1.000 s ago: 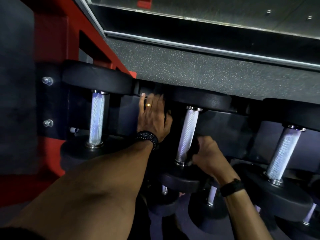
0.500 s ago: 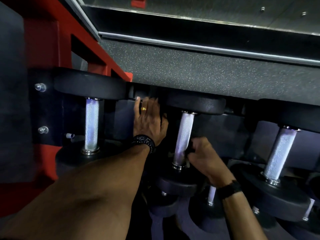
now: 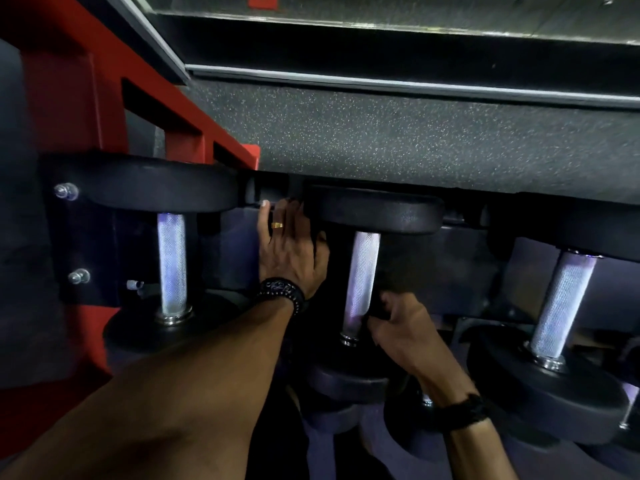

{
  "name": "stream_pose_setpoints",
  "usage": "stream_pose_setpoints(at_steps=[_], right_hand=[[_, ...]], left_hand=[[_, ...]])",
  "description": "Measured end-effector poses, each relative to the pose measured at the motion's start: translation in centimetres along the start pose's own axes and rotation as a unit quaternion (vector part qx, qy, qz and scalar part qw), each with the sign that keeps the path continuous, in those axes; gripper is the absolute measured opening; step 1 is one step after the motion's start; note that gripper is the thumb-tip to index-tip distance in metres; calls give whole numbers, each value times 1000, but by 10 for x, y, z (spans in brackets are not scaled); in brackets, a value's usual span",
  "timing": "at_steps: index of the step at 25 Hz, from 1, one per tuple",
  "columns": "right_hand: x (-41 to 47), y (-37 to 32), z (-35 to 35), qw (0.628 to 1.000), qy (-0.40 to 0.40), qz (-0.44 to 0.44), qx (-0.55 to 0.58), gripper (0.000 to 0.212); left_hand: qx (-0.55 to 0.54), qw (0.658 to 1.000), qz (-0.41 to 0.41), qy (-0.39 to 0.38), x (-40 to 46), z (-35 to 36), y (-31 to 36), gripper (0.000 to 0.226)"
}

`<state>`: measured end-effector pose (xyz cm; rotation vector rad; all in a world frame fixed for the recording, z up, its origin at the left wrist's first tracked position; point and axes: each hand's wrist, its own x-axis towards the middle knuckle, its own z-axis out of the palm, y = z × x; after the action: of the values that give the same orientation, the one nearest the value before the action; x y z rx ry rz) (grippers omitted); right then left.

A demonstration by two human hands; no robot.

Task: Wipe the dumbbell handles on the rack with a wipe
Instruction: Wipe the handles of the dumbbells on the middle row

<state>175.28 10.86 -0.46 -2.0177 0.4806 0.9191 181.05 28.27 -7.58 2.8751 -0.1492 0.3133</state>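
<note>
The left hand (image 3: 292,252) lies flat with straight fingers against the rack (image 3: 433,268) beside the middle dumbbell's top weight, probably to brace the person. The right hand (image 3: 398,327) curls round a dark wipe (image 3: 375,311) at the lower end of the middle handle (image 3: 362,282), pressing it there to rub the metal. The handles either side stand untouched, well apart.

Bare forearms, a black beaded bracelet (image 3: 282,292) and gold ring (image 3: 276,225) left, black braided wristband (image 3: 465,412) right.
</note>
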Motion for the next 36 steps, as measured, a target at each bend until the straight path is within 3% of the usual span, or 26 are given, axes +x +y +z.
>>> stream_pose_setpoints(at_steps=[3,5,7,9,11,13,17,25,27,29,36], right_hand=[[-7,-3,2,995,43,-26,-82,11],[-8,-3,2,995,51,-57,-66,26],[-7,-1,0,996,22,-87,-24,27],[-6,2,-3,994,-29,-109,11,11],[-10,4,-3,991,-73,-112,4,18],[-12,4,0,993,-68,-100,3,18],[-3,-2,-4,995,-61,-76,14,42],[2,-22,-2,954,-191,-72,220,21],[5,-25,3,946,-195,-68,248,34],[6,-26,9,946,-176,-57,266,41],[12,-23,3,942,-199,-57,264,24]], left_hand=[[7,1000,1,-10,0,-1,0,48],[15,1000,0,-18,0,-1,-1,48],[21,999,-3,-26,0,-2,0,49],[13,1000,-1,-21,0,-2,0,49],[2,1000,-2,-13,0,-1,-1,48],[-4,1000,-2,-12,0,-1,-1,47],[-1,1000,-5,-20,1,-1,1,47],[1,1000,6,5,1,0,0,46],[0,1000,7,4,1,0,0,46],[-2,1000,6,5,2,1,0,46],[-15,1000,4,7,0,2,-1,45]])
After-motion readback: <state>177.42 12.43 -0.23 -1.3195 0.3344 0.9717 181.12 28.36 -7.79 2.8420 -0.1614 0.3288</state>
